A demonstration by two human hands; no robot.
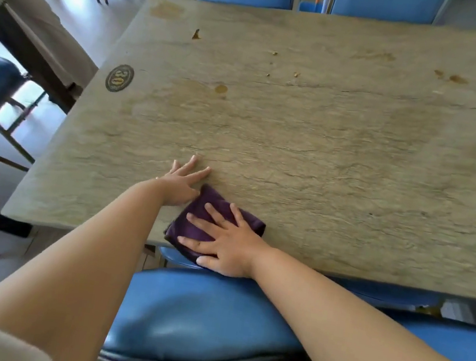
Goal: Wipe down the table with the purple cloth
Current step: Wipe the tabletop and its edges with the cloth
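Purple folded cloth lies at the near edge of the beige stone-look table, pressed flat under the right hand's spread fingers for wiping, while the left hand, open-palmed beside it, steadies.

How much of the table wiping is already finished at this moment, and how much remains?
Little looks done. The right hand presses the purple cloth flat at the table's near edge; the left hand rests on the surface beside it. Left to do: the brown spill, crumbs and far stains are untouched.
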